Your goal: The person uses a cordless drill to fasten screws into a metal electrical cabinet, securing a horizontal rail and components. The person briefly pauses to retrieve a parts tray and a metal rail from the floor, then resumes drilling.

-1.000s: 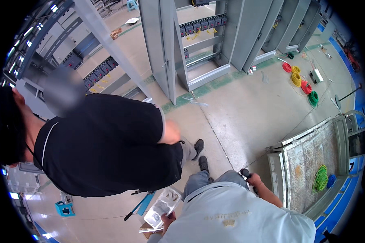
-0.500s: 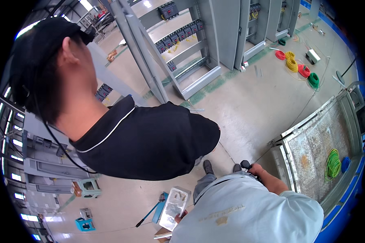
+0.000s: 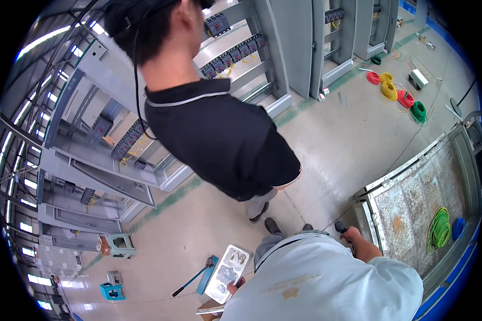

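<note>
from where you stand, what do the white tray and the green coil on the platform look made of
White tray: perhaps foam or moulded plastic, matte-looking, from its rounded white rim. Green coil: probably plastic-sheathed wire, smooth, from its bright, even loops.

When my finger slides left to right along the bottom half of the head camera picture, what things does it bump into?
Turquoise stool → white tray → the person's right hand → green wire coil → blue coil.
</note>
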{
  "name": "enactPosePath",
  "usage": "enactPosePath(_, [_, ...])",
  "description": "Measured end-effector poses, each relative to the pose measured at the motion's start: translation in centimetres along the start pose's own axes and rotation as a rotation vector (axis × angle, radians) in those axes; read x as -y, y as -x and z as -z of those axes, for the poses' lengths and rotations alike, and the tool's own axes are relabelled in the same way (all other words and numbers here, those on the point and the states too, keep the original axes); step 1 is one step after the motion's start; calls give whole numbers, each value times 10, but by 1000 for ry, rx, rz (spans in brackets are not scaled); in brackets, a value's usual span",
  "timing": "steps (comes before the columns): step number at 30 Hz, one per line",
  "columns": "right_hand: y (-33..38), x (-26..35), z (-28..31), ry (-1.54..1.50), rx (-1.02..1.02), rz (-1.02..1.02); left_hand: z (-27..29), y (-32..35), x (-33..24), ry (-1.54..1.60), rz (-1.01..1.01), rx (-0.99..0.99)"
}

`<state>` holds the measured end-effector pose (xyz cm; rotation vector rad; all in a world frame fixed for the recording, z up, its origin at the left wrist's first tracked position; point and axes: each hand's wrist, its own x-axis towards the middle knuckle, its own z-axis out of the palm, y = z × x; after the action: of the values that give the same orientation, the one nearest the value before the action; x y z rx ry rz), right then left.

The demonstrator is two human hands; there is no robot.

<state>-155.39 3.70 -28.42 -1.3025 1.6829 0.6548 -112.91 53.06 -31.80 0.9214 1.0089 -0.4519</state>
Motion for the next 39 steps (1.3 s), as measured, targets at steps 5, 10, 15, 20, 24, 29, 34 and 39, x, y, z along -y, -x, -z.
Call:
enactPosePath(5, [5, -3, -4, 21, 8, -25, -53, 12, -16, 172, 180, 129])
enactPosePath(10, [-2, 21, -19, 97, -87, 116, -139, -1, -23, 91, 75, 231])
enactPosePath(15, [-67, 28, -38, 174, -74, 243, -251, -12, -13, -3, 27, 266])
enactPosePath(20, [-16, 105, -7, 120, -101, 159, -370, -7, -4, -74, 67, 413])
enactPosePath(24, [-3, 145, 11, 5, -180, 106, -453, 5, 15, -250, 110, 449])
enactPosePath(29, [29, 194, 42, -248, -194, -6, -558, 33, 54, -417, 172, 552])
enactPosePath(34, [-39, 185, 35, -113, -124, -51, -668, 36, 107, -555, 260, 589])
enactPosePath(39, [-93, 209, 45, -2, -42, -19, -804, 58, 152, -736, 226, 640])
